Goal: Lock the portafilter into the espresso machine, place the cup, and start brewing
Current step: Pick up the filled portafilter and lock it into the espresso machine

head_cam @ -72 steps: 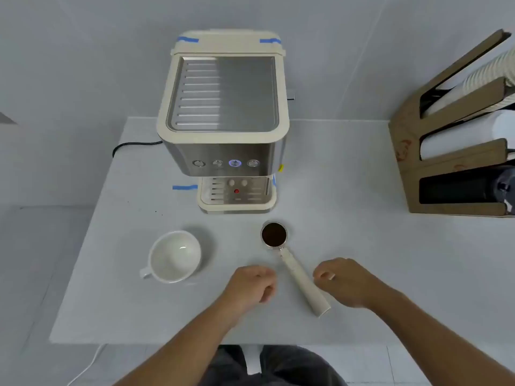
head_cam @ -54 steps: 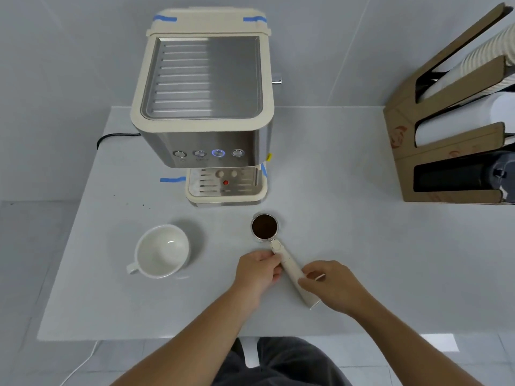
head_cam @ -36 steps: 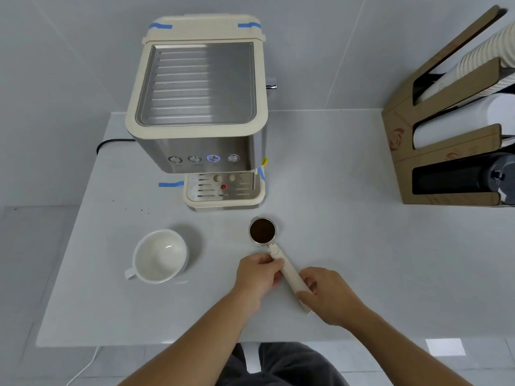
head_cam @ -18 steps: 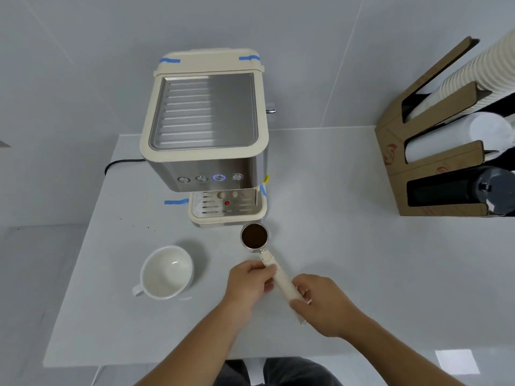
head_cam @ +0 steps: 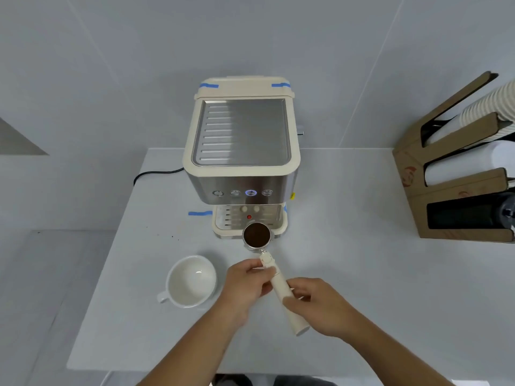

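White table (head_cam: pixel 348 246) carries a cream and steel espresso machine (head_cam: pixel 242 151) at the back, a cardboard cup rack (head_cam: pixel 457 190) at the right, and an empty white cup (head_cam: pixel 191 281) sitting near the front, left of the hands. Both hands are closed on the cream handle of the portafilter (head_cam: pixel 274 277): the left hand (head_cam: pixel 245 285) pinches it near the basket end, the right hand (head_cam: pixel 317 305) wraps it lower down. Its basket, full of dark grounds, sits just in front of the machine's drip tray (head_cam: pixel 223 227).
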Available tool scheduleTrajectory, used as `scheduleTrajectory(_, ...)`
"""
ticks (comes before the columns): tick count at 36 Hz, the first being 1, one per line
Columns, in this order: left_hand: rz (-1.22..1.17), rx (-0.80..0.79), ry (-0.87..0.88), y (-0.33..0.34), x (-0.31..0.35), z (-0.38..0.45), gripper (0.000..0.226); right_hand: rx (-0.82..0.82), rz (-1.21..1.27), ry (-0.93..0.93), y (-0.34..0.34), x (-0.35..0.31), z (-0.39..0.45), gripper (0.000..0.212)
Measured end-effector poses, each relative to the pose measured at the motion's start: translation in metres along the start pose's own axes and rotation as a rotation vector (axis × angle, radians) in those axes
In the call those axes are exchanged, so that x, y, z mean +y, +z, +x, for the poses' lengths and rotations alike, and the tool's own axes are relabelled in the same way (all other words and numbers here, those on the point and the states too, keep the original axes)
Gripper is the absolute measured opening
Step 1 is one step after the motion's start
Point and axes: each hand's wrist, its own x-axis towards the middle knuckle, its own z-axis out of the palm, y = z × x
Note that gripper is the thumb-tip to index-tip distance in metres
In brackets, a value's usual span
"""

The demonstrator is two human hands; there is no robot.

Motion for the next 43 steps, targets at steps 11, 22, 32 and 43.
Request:
scheduleTrajectory(11, 0.096, -0.067, 0.016, -0.018, 0.013, -0.008, 0.017, -0.183, 0.275, 0.155, 0.003, -0.015, 0.017, 0.034)
scheduleTrajectory(22, 0.260, -0.112, 0.036, -0.035, 0.018, -0.012, 0.015, -0.352, 0.374, 0.172, 0.013, -0.023, 0.023, 0.048)
scheduleTrajectory(32, 0.389, -0.070, 0.110, -0.045, 0.028, -0.018, 0.012, -0.323, 0.374, 0.147, 0.017, -0.031, 0.026, 0.048)
scheduleTrajectory(43, 0.409, -0.024, 0.294, -0.090, 0.079, -0.050, 0.014, -0.269, 0.407, 0.123, 0.021, -0.041, 0.036, 0.037)
